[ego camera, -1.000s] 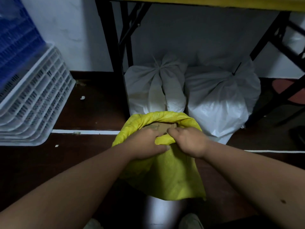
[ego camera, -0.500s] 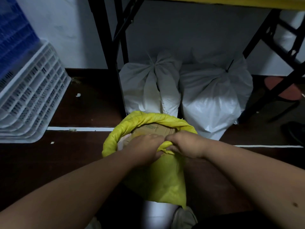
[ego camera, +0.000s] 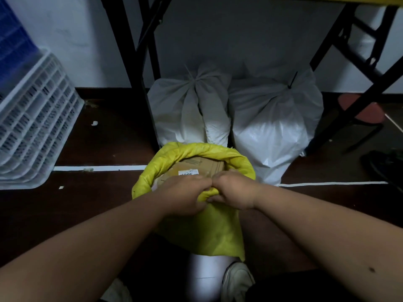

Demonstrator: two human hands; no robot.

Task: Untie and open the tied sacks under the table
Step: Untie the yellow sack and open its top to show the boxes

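Three sacks sit in front of me under the tabletop (ego camera: 349,0): the yellow sack (ego camera: 202,227) nearest, and two white ones standing behind it against the wall. My left hand (ego camera: 185,195) and right hand (ego camera: 234,190) meet at the near rim of the yellow sack, fingers curled tight round a bunched fold of its fabric, knuckles almost touching. Compared with a second ago, the mouth has spread wider: the rolled rim now rings a bigger opening, and more of the cardboard box (ego camera: 196,168) inside shows, including a white label I could not read before. I judge the yellow sack is effectively open, with only the rim left to fold down.

Both white sacks are still closed. The left white sack (ego camera: 187,110) is gathered at its neck with a pale tie, and the right white sack (ego camera: 272,127) is cinched with what looks like a dark tie sticking up from the knot. They stand touching each other, between the black table legs (ego camera: 135,68).

So the task is about a third done, in my estimate. Next I would let go of the yellow fabric and reach past it to one of the white necks. A white crate (ego camera: 37,123) sits well off to the left.
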